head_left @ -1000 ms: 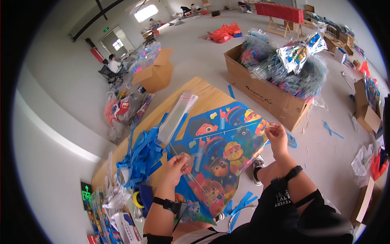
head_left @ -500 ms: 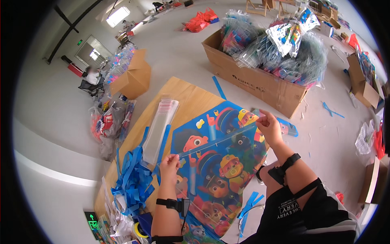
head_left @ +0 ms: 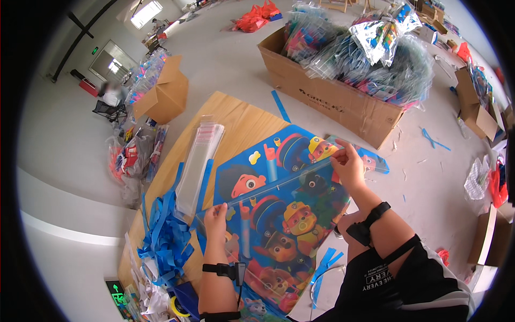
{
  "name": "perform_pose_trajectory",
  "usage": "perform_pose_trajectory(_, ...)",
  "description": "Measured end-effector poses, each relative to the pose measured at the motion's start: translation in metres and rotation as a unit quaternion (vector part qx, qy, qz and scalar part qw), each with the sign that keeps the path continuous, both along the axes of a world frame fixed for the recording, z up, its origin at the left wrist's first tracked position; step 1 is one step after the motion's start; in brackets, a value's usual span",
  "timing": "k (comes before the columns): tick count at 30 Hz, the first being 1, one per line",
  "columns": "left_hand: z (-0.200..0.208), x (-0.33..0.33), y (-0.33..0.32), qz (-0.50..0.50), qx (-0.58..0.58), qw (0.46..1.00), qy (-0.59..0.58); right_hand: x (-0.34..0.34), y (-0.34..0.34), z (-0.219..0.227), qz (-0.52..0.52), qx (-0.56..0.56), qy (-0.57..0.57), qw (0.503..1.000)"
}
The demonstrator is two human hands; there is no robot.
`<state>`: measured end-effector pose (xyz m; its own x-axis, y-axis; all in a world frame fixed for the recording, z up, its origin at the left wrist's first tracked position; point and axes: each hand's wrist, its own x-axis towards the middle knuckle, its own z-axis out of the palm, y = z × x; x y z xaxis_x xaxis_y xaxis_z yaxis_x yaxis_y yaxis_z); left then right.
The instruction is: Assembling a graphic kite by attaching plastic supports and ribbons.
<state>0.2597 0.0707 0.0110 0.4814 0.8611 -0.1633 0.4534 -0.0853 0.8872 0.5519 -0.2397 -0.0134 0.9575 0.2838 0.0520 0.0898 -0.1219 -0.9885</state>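
A blue sheet printed with cartoon dogs lies over the near part of the wooden table. Above it, a clear plastic film is stretched by its far edge, and the print shows through it. My left hand pinches the film's left corner between thumb and fingers. At the right end of that edge, my right hand pinches the film as well. Whether the film touches the sheet below, I cannot tell. Beside my left hand lies a stack of clear plastic sleeves.
Blue strips are heaped on the table at the left, above a yellow tape roll. Beyond the table stands a long cardboard box full of packed clear bags. Another carton stands far left; more cartons line the right.
The view has shifted slightly, so the scene sits a little further left. Both hands keep their pinch on the film, whose edge has come a little nearer the printed sheet's middle.
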Motion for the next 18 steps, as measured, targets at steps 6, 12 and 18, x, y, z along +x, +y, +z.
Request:
perform_pose_trajectory(6, -0.031, -0.002, 0.015, 0.017, 0.053, 0.997, 0.062, -0.003, 0.008, 0.009, 0.011, -0.065, -0.055, 0.996)
perform_pose_trajectory(12, -0.030, 0.014, 0.010, 0.039, 0.058, 0.993, 0.094, 0.000, 0.007, 0.010, 0.010, -0.090, -0.080, 0.993)
perform_pose_trajectory(18, -0.033, 0.013, 0.014, 0.047, 0.100, 0.987, 0.116, -0.001, 0.011, 0.009, 0.013, -0.094, -0.086, 0.992)
